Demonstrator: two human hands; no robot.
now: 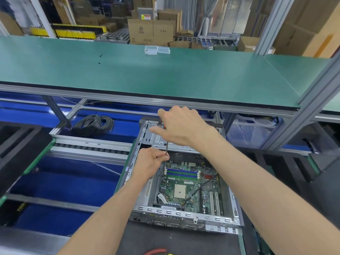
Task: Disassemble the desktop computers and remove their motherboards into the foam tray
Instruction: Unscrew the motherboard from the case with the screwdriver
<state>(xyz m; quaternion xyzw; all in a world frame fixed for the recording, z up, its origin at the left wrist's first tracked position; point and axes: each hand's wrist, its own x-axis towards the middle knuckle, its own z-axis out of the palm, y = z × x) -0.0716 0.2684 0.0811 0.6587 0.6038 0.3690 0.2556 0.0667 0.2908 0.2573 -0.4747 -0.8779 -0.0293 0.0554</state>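
Desktop case lies open on the dark mat in front of me, side panel off, motherboard seated flat inside it, green board with the blue and green memory slots toward the far end and the pale square processor socket near the middle. A thin black cable runs diagonally across the board's right half. My right hand is above the far end of the case, fingers curled round the handle of a screwdriver; only a bit of orange handle shows below the fist, index finger stretched out to the left. The shaft runs nearly straight down toward the board's far-left corner. My left hand is low at that corner, thumb and fingertips pinching the shaft near its tip; the tip itself is hidden behind my fingers, so whether it sits in a screw I cannot tell. Black foam tray stands at the left, well apart from the case. A coil of grey wire lies on the blue surface beyond. Green shelf overhead carries two small clear plastic boxes.
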